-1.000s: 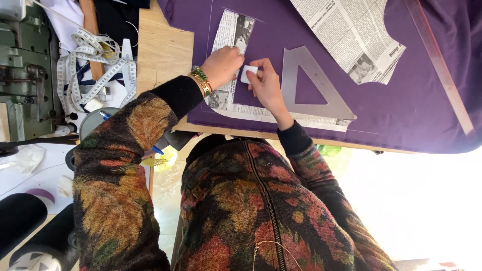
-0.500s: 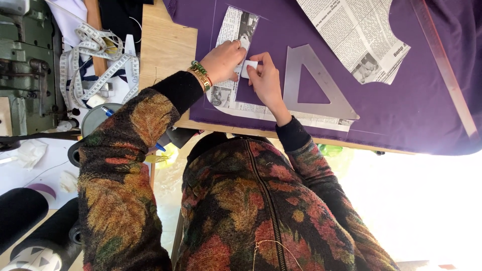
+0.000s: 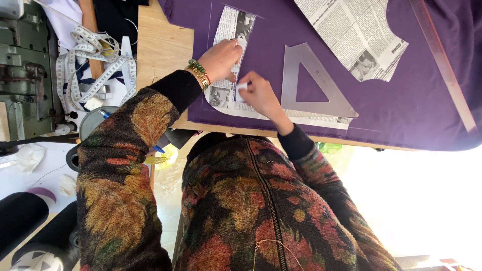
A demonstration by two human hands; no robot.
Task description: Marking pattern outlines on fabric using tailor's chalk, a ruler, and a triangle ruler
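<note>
While left hand (image 3: 223, 59) lies flat on newspaper pattern (image 3: 228, 55), right hand (image 3: 258, 93) fingers pinch half-hidden white chalk (image 3: 242, 86)

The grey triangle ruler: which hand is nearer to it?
Right. The right hand, pinching a small white piece, is just beside the triangle ruler; the left hand presses the newspaper strip farther away.
</note>
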